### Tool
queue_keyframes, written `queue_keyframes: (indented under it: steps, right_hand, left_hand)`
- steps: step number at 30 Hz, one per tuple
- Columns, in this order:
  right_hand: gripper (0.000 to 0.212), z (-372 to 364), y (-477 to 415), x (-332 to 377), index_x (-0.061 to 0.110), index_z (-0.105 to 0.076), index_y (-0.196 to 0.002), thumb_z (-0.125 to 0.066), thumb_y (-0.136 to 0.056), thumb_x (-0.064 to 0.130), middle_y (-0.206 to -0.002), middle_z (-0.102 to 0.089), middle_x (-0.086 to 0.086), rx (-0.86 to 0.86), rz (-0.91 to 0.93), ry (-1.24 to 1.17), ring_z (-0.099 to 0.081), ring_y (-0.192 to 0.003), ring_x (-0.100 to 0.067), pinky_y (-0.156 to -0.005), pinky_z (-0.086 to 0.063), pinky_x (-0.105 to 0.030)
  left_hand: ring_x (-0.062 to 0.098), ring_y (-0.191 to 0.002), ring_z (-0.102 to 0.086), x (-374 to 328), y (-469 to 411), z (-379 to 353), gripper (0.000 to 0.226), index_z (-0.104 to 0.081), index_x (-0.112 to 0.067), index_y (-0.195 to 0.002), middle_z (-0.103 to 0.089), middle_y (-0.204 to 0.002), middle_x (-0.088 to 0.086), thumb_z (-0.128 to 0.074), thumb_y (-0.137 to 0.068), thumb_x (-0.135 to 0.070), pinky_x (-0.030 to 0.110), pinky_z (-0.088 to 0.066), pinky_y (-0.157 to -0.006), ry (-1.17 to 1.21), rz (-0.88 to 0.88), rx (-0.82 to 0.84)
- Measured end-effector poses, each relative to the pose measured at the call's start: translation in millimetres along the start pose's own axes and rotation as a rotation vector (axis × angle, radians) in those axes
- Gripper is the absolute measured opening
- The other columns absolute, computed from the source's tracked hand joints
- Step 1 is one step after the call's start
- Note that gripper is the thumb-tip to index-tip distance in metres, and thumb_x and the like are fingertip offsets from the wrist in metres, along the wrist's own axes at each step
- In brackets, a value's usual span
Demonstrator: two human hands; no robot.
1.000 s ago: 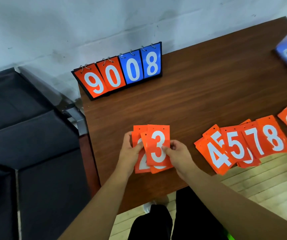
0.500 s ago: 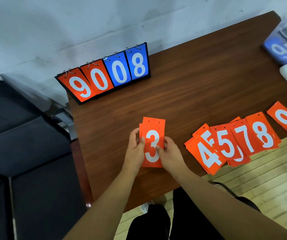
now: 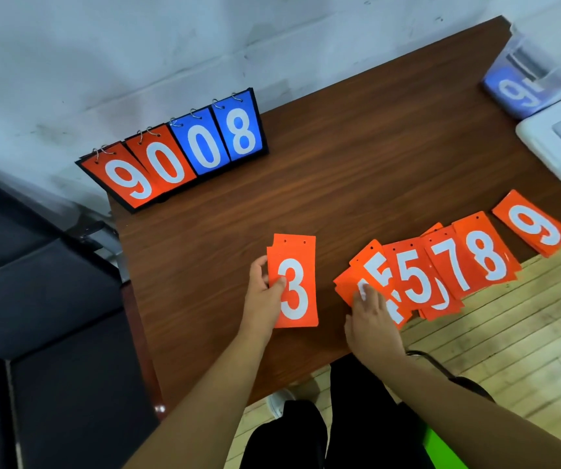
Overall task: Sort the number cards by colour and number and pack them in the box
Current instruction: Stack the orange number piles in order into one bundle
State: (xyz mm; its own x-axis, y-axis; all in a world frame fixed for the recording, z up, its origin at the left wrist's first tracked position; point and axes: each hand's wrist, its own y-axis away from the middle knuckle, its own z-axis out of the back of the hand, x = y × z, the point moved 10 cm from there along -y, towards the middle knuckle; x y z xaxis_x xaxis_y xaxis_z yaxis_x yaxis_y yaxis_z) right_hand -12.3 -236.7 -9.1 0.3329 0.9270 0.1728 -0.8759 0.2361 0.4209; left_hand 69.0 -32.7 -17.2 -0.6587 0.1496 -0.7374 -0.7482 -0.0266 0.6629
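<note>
Our left hand (image 3: 261,297) pinches orange stack (image 3: 296,282), 3 on top, thumb on face, at near side of table (image 3: 357,170). Right hand (image 3: 372,318) rests on 4 card (image 3: 353,275) in fanned row. Blurred, so we cannot tell whether its fingers grip or lie flat. We judge cards thin, light, slick: slide one free, pinch by edge.

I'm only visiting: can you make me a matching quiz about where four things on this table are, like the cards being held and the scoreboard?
Things:
1. stack topped by the 3
2. loose orange 9 card
3. flip scoreboard
4. clear box

Places:
a. far right corner, blue cards inside
b. standing far left, by the wall
c. gripped in the left hand
d. lying flat near the right front edge

Pairs: 1-c, 2-d, 3-b, 4-a
</note>
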Motion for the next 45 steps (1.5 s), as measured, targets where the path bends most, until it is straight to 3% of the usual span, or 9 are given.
queue_keyframes:
  steps: [4, 11, 15, 20, 25, 29, 36, 40, 45]
  right_hand:
    - [0.054, -10.7, -1.2, 30.5, 0.009, -0.03, -0.147, -0.042, -0.099, 0.033, -0.153, -0.024, -0.013, 0.036, 0.094, 0.013, -0.025, -0.14, -0.03, -0.115, -0.027, -0.038]
    - [0.041, -0.1, -20.2, 21.6, 0.011, -0.054, -0.129, -0.056, -0.09, 0.025, -0.14, -0.041, -0.015, -0.031, 0.124, -0.006, -0.039, -0.128, -0.032, -0.103, -0.041, -0.038]
    - [0.056, -12.7, -8.7, 22.4, 0.013, -0.046, -0.138, -0.058, -0.087, 0.033, -0.134, -0.047, -0.019, 0.009, 0.171, 0.136, -0.044, -0.125, -0.038, -0.103, -0.04, -0.044]
    - [0.052, -11.2, -21.5, 58.3, 0.025, -0.034, -0.144, -0.046, -0.095, 0.037, -0.137, -0.04, -0.012, 0.042, 0.247, -0.021, -0.037, -0.128, -0.028, -0.105, -0.039, -0.038]
    - [0.056, -2.1, -19.4, 37.5, 0.01, -0.047, -0.136, -0.06, -0.088, 0.036, -0.136, -0.043, -0.019, -0.033, 0.142, 0.114, -0.044, -0.126, -0.035, -0.104, -0.04, -0.042]
    - [0.065, -27.2, 0.3, 45.9, 0.011, -0.039, -0.143, -0.059, -0.087, 0.037, -0.138, -0.045, -0.023, 0.043, 0.215, 0.153, -0.043, -0.128, -0.04, -0.105, -0.038, -0.048]
    - [0.063, -32.7, 4.7, 70.7, 0.019, -0.022, -0.149, -0.042, -0.097, 0.047, -0.153, -0.023, -0.016, 0.081, 0.273, 0.124, -0.022, -0.143, -0.035, -0.116, -0.024, -0.044]
    - [0.069, -20.3, -8.9, 66.0, 0.021, -0.038, -0.138, -0.051, -0.086, 0.064, -0.144, -0.037, -0.016, -0.021, 0.126, 0.078, -0.034, -0.135, -0.034, -0.111, -0.03, -0.046]
    - [0.088, -22.5, -27.5, 60.3, 0.015, -0.025, -0.143, -0.07, -0.078, 0.054, -0.137, -0.04, -0.018, 0.063, -0.081, 0.031, -0.039, -0.13, -0.035, -0.108, -0.034, -0.045]
  left_hand:
    - [0.021, -0.105, -0.066, 2.1, 2.3, 4.1, 0.044, -0.042, -0.038, -0.132, -0.061, -0.125, -0.005, -0.063, -0.096, -0.025, 0.047, -0.058, -0.089, -0.021, 0.023, -0.055]
    - [0.022, -0.103, -0.068, 11.2, 4.4, 24.8, 0.041, -0.042, -0.04, -0.128, -0.062, -0.122, -0.004, -0.062, -0.097, -0.021, 0.048, -0.059, -0.086, -0.022, 0.034, -0.148]
    - [0.022, -0.099, -0.069, 19.5, 7.3, 25.6, 0.04, -0.045, -0.037, -0.127, -0.064, -0.119, -0.003, -0.062, -0.096, -0.019, 0.048, -0.059, -0.085, -0.01, 0.037, -0.152]
    - [0.024, -0.1, -0.069, 27.0, 11.9, 39.9, 0.039, -0.045, -0.037, -0.126, -0.065, -0.123, 0.001, -0.062, -0.095, -0.019, 0.049, -0.059, -0.086, -0.023, 0.025, -0.198]
    - [0.025, -0.098, -0.07, 33.1, 12.0, 59.7, 0.04, -0.044, -0.037, -0.126, -0.064, -0.12, 0.002, -0.06, -0.096, -0.015, 0.049, -0.059, -0.085, 0.017, 0.053, -0.251]
    - [0.025, -0.098, -0.069, 41.6, 15.1, 58.6, 0.041, -0.044, -0.035, -0.13, -0.063, -0.12, 0.001, -0.061, -0.097, -0.017, 0.049, -0.059, -0.085, 0.007, 0.068, -0.237]
    - [0.024, -0.101, -0.068, 57.9, 21.6, 63.2, 0.043, -0.043, -0.032, -0.133, -0.062, -0.125, 0.001, -0.063, -0.096, -0.024, 0.047, -0.059, -0.086, -0.007, 0.085, -0.258]
    - [0.024, -0.098, -0.068, 66.1, 23.9, 76.8, 0.047, -0.043, -0.033, -0.137, -0.063, -0.12, 0.0, -0.063, -0.095, -0.022, 0.048, -0.059, -0.085, 0.053, 0.118, -0.298]
    - [0.026, -0.103, -0.067, 68.1, 26.3, 95.1, 0.049, -0.041, -0.032, -0.14, -0.061, -0.121, 0.0, -0.061, -0.097, -0.019, 0.051, -0.057, -0.088, 0.084, 0.126, -0.335]
